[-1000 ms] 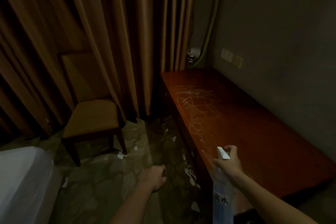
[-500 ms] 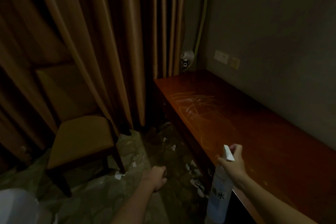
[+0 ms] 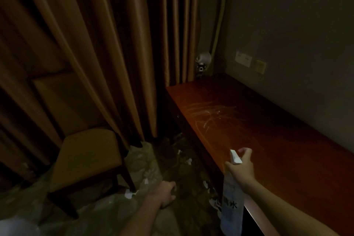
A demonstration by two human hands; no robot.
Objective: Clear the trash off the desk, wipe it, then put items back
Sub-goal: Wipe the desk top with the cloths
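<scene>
A long reddish-brown wooden desk [image 3: 277,140] runs along the right wall, with pale wet streaks [image 3: 208,113] across its far half. My right hand [image 3: 242,167] grips a clear spray bottle [image 3: 231,201] by its white nozzle head, at the desk's near front edge, nozzle aimed along the desk. My left hand [image 3: 165,193] hangs over the floor with fingers loosely curled and nothing in it. White paper scraps [image 3: 130,194] lie scattered on the patterned floor beside the desk.
A wooden chair with a tan seat [image 3: 88,157] stands left of the desk. Brown curtains [image 3: 115,44] cover the back. A small round device [image 3: 202,61] sits at the desk's far corner, and wall sockets [image 3: 243,59] are above the desk.
The view has shifted right and closer to the desk. My right hand with the bottle has stayed at the front edge; my left hand keeps hanging over the floor.
</scene>
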